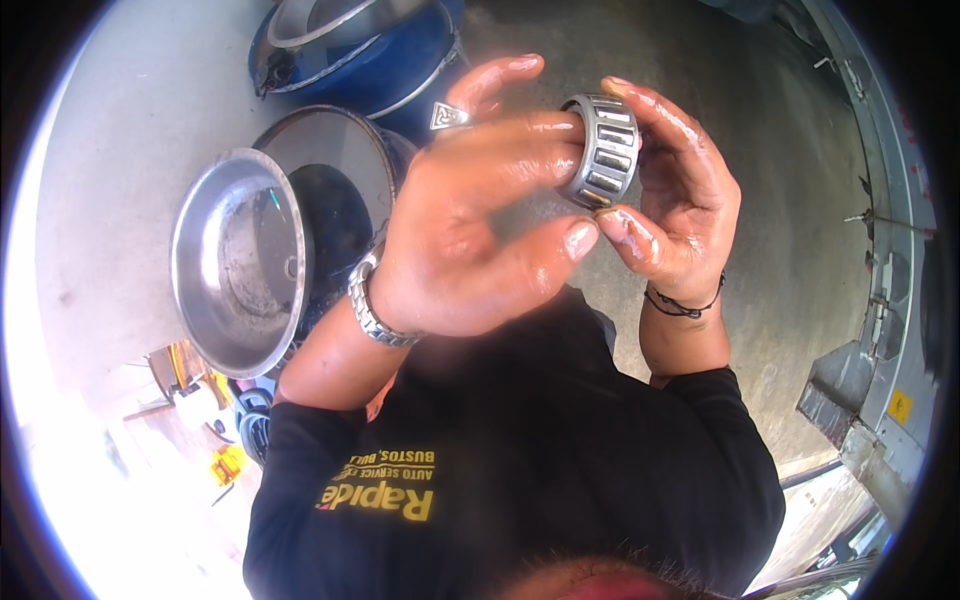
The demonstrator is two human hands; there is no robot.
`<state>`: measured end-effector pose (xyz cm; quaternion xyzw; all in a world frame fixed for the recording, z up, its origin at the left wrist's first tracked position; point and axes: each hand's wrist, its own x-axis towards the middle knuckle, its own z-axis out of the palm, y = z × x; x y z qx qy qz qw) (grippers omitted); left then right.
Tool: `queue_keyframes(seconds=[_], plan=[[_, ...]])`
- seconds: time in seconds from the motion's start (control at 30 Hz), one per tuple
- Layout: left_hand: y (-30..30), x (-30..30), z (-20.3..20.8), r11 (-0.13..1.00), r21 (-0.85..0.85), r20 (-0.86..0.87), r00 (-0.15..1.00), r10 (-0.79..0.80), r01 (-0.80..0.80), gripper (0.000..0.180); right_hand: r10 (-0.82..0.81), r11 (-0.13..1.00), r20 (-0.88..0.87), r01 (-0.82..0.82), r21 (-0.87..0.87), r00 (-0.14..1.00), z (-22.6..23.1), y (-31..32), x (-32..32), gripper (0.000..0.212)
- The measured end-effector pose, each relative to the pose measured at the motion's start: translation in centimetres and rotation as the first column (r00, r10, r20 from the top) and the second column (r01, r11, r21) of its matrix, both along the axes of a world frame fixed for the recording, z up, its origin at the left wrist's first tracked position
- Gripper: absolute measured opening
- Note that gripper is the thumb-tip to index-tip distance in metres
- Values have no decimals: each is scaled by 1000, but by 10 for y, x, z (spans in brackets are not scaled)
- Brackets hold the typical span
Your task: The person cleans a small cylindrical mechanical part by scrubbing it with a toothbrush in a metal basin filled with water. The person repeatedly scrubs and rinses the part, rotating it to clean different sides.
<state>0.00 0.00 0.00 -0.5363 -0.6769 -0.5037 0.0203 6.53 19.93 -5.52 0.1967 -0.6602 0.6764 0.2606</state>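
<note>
Place: a workshop, seemingly for mechanical repair.
Bearing point(611, 158): a ring of metal rollers, pinched in my slick right hand point(690, 190), my wet left hand point(470, 220) against it.
Basin point(228, 240): round, metal, at my left.
Tub point(425, 50): blue, beyond the basin.
Floor point(790, 160): grey, concrete-like.
Panel point(908, 190): metal, with latch-like fittings, along my right.
</note>
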Motion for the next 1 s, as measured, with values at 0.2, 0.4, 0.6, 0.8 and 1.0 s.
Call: queue_keyframes(seconds=[0.2, 0.4, 0.6, 0.8, 1.0], plan=[[0, -2, 2, 1000, 17, -5, 1000, -6, 6, 27, -49, 998, -58, 51, 34, 997, 1, 1, -2, 75], [3, 1, 6, 998, -62, -24, 1000, -6, 4, 35, -81, 994, -144, 91, 64, 986, 1, 6, -5, 72], [13, 2, 8, 999, 33, -8, 999, -44, 44, 19, -75, 988, -243, 106, 116, 967, 1, 11, -6, 71], [14, 5, 13, 999, 35, -9, 999, -40, 40, 17, -85, 936, -421, 217, 276, 903, 2, 18, -10, 75], [12, 8, 9, 996, 78, 27, 999, -42, 40, 14, -212, 894, -511, 377, 244, 833, 7, 8, -10, 54]])
